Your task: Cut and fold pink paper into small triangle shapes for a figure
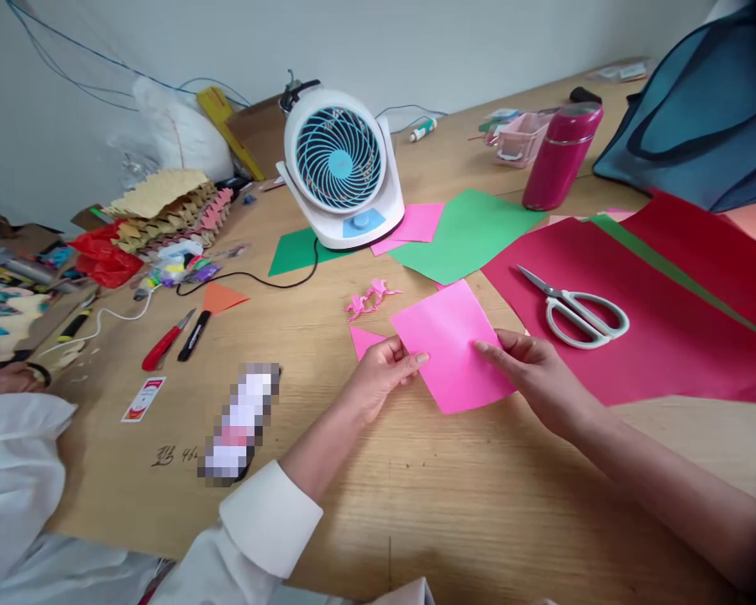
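A round white fan with blue blades point(341, 165) stands near the wall on the wooden desk point(328, 521). Toward the right are a magenta metallic flask point(563, 157), a translucent pink plastic basket point(522, 139) and a blue fabric bag point(699, 113).

handwritten "46" point(190, 455), on brown surface point(117, 491)

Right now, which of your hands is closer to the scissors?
My right. The right hand is just beside the scissors, by their handles. The left hand is farther off, at the opposite side of the pink paper.
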Demonstrator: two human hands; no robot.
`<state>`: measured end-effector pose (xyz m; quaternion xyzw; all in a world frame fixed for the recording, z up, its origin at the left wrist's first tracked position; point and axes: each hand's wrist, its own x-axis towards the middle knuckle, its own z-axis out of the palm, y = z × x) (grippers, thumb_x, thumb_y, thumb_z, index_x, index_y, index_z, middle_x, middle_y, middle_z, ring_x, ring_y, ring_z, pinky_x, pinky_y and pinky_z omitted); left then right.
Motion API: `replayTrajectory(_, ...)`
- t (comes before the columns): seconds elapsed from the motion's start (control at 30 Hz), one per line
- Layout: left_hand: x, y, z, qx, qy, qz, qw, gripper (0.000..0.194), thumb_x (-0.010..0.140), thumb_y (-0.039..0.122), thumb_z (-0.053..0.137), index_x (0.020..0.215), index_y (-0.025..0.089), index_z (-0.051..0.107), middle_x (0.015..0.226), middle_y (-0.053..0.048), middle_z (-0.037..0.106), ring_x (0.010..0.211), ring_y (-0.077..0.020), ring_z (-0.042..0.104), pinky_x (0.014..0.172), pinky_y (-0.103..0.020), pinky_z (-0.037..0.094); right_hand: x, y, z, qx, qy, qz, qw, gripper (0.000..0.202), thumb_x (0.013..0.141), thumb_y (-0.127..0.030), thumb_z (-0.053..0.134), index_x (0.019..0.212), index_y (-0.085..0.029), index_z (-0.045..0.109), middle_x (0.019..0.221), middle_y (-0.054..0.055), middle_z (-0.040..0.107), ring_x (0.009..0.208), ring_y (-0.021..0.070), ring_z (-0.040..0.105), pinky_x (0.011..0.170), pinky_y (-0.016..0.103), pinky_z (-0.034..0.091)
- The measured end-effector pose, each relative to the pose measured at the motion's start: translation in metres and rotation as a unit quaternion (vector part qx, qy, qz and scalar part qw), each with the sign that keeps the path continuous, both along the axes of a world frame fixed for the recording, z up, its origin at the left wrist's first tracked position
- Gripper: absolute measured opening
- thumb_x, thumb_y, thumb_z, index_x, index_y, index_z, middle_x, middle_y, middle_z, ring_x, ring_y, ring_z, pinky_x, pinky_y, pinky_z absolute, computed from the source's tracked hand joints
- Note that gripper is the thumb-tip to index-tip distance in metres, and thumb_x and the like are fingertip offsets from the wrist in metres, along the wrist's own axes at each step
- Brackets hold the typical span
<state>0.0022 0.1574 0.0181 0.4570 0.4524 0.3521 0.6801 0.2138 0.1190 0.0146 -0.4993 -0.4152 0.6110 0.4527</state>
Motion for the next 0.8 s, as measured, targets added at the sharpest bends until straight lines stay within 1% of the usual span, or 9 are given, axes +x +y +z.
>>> replayTrajectory(0.13, 0.006, 0.003, -0.017, 0.061, -0.023, 0.048, 0.997, 0.028, 0.071, 0.035, 0.081, 0.084, 0.014, 0.066, 0.075, 0.002, 0.061, 0.066, -0.0077, 0.049, 0.063, -0.021, 0.040, -0.001, 0.002, -0.007, -0.017, 0.040, -0.007, 0.999, 0.029, 0.076, -0.049, 0.076, 0.079, -0.021, 0.068, 0.076, 0.001, 0.071, 0.064, 0.0156, 0.063, 0.058, 0.028, 0.050)
replayTrajectory(0.23, 0.008, 0.001, -0.024, 0.095, -0.030, 0.073, 0.992, 0.027, 0.076, 0.036, 0.076, 0.087, 0.016, 0.064, 0.079, 0.002, 0.062, 0.073, -0.0096, 0.053, 0.072, -0.022, 0.044, -0.002, 0.002, -0.013, -0.001, 0.048, -0.008, 0.999, 0.027, 0.076, -0.045, 0.077, 0.077, -0.020, 0.065, 0.074, -0.001, 0.068, 0.063, 0.0129, 0.060, 0.058, 0.026, 0.048)
replayTrajectory(0.33, 0.010, -0.005, -0.024, 0.126, -0.028, 0.054, 0.990, 0.030, 0.078, 0.038, 0.075, 0.095, 0.016, 0.063, 0.090, -0.002, 0.066, 0.084, -0.0131, 0.058, 0.080, -0.025, 0.046, -0.005, 0.001, -0.016, 0.054, 0.050, -0.028, 0.997, 0.023, 0.079, -0.042, 0.075, 0.079, -0.022, 0.064, 0.078, -0.001, 0.068, 0.068, 0.0140, 0.061, 0.064, 0.028, 0.052)
replayTrajectory(0.47, 0.011, -0.014, -0.018, 0.210, 0.015, 0.028, 0.977, 0.032, 0.084, 0.036, 0.069, 0.108, 0.016, 0.063, 0.109, -0.008, 0.069, 0.102, -0.0197, 0.062, 0.093, -0.032, 0.047, -0.005, -0.002, -0.013, 0.149, -0.003, -0.032, 0.988, 0.014, 0.083, -0.037, 0.072, 0.084, -0.025, 0.064, 0.087, 0.001, 0.069, 0.086, 0.0194, 0.064, 0.085, 0.039, 0.054)
replayTrajectory(0.53, 0.009, -0.017, -0.016, 0.309, 0.083, 0.044, 0.946, 0.025, 0.087, 0.032, 0.066, 0.107, 0.017, 0.064, 0.108, -0.009, 0.069, 0.102, -0.0206, 0.062, 0.092, -0.034, 0.048, -0.002, -0.002, -0.009, 0.203, -0.057, -0.030, 0.977, 0.009, 0.085, -0.034, 0.070, 0.085, -0.026, 0.065, 0.096, 0.002, 0.067, 0.097, 0.0215, 0.061, 0.095, 0.043, 0.050)
replayTrajectory(0.6, 0.005, -0.017, -0.015, 0.426, 0.162, 0.064, 0.888, 0.015, 0.087, 0.026, 0.064, 0.100, 0.018, 0.066, 0.101, -0.008, 0.069, 0.097, -0.0204, 0.062, 0.088, -0.034, 0.048, 0.002, 0.000, -0.007, 0.261, -0.129, -0.057, 0.955, 0.007, 0.085, -0.032, 0.069, 0.084, -0.027, 0.064, 0.101, 0.004, 0.062, 0.101, 0.0232, 0.057, 0.095, 0.044, 0.047)
replayTrajectory(0.67, 0.000, -0.016, -0.015, 0.519, 0.211, 0.081, 0.824, 0.008, 0.086, 0.020, 0.064, 0.093, 0.019, 0.067, 0.094, -0.007, 0.068, 0.092, -0.0199, 0.061, 0.082, -0.034, 0.049, 0.006, 0.000, -0.006, 0.295, -0.199, -0.090, 0.930, 0.009, 0.084, -0.033, 0.070, 0.082, -0.027, 0.063, 0.092, 0.004, 0.057, 0.093, 0.0231, 0.055, 0.086, 0.041, 0.049)
replayTrajectory(0.73, -0.004, -0.014, -0.015, 0.569, 0.237, 0.071, 0.784, 0.009, 0.086, 0.015, 0.062, 0.091, 0.021, 0.067, 0.092, -0.006, 0.068, 0.090, -0.0197, 0.060, 0.080, -0.035, 0.048, 0.008, -0.001, -0.007, 0.284, -0.225, -0.087, 0.928, 0.010, 0.086, -0.034, 0.068, 0.082, -0.027, 0.062, 0.081, 0.002, 0.052, 0.081, 0.0212, 0.054, 0.074, 0.037, 0.050)
replayTrajectory(0.8, -0.008, -0.013, -0.016, 0.588, 0.264, 0.046, 0.763, 0.016, 0.086, 0.011, 0.057, 0.090, 0.022, 0.067, 0.092, -0.006, 0.068, 0.092, -0.0199, 0.059, 0.082, -0.037, 0.048, 0.009, -0.004, -0.009, 0.241, -0.205, -0.051, 0.947, 0.008, 0.088, -0.036, 0.064, 0.088, -0.028, 0.063, 0.077, 0.001, 0.054, 0.075, 0.0198, 0.055, 0.069, 0.035, 0.049)
